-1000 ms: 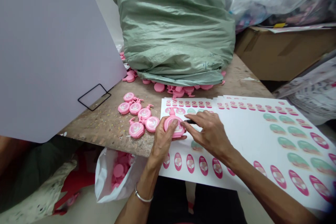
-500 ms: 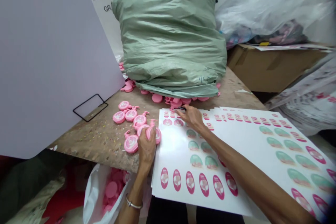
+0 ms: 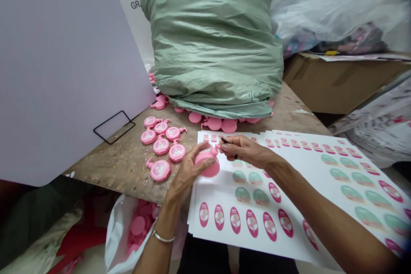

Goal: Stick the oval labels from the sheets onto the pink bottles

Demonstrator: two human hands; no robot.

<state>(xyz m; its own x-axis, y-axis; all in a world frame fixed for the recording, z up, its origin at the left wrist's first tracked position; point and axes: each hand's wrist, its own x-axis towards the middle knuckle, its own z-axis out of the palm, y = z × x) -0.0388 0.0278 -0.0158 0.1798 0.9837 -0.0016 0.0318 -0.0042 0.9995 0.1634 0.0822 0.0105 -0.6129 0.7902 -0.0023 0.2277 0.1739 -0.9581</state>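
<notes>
My left hand grips a round pink plastic piece with a short spout, holding it just above the sticker sheets. My right hand pinches a small black tool, and its fingertips are close to the spout. The sheets carry rows of pink and green oval stickers. Several similar pink pieces with round labels lie on the worn wooden table left of the sheets.
A bulging green sack sits at the table's back, with loose pink pieces around its base. A large grey board stands at left. A white bag of pink discs is below the table edge. A cardboard box and plastic bags are at right.
My left hand has lifted a pink piece from the group and brought it over the sheets. My right hand has moved from the sheet's top edge to beside the piece.
</notes>
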